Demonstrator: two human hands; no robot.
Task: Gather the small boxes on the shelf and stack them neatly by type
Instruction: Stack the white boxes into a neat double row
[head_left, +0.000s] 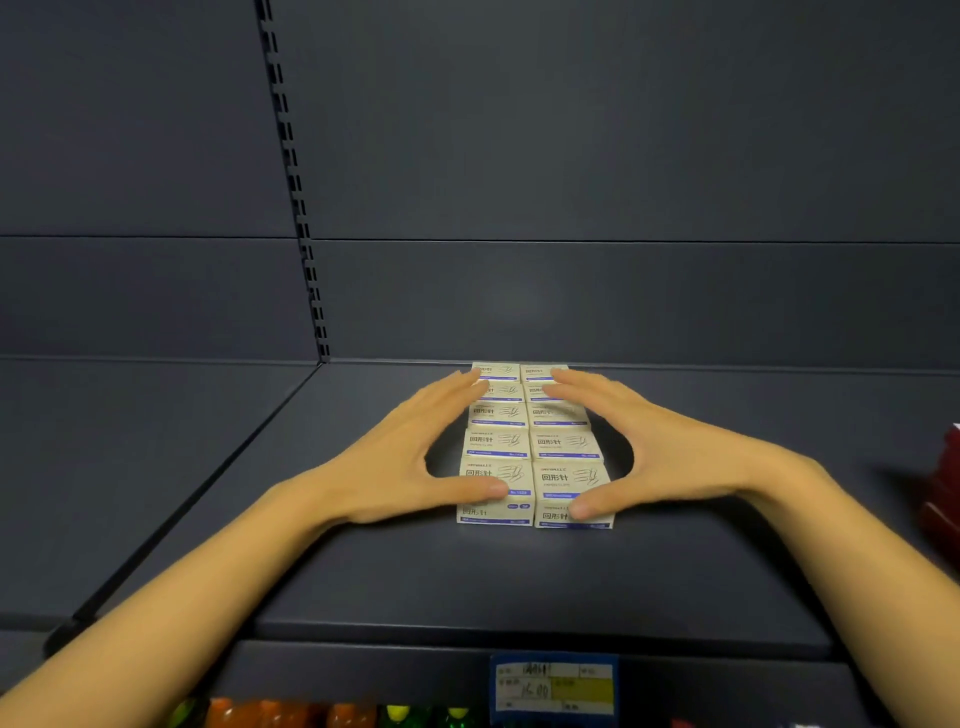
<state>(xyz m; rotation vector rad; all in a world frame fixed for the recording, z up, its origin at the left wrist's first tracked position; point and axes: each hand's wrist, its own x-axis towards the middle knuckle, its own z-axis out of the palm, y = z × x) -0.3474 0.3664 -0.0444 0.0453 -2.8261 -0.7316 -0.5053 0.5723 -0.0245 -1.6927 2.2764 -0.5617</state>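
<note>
Several small cream paper-clip boxes (535, 447) with blue stripes stand in two tidy rows on the dark shelf (467, 577), running from its middle to the back wall. The front pair appears to be two boxes high. My left hand (415, 457) cups the left side of the block, fingers on the far boxes and thumb on the front left box. Mirroring it on the other side, my right hand (644, 452) has its thumb on the front right box. Both hands press against the block without lifting it.
A slotted upright (296, 176) runs up the back wall at the left. Something red (943, 488) sits at the shelf's right edge. A blue and yellow price tag (553, 686) hangs on the front lip, with colourful bottles (322, 714) below.
</note>
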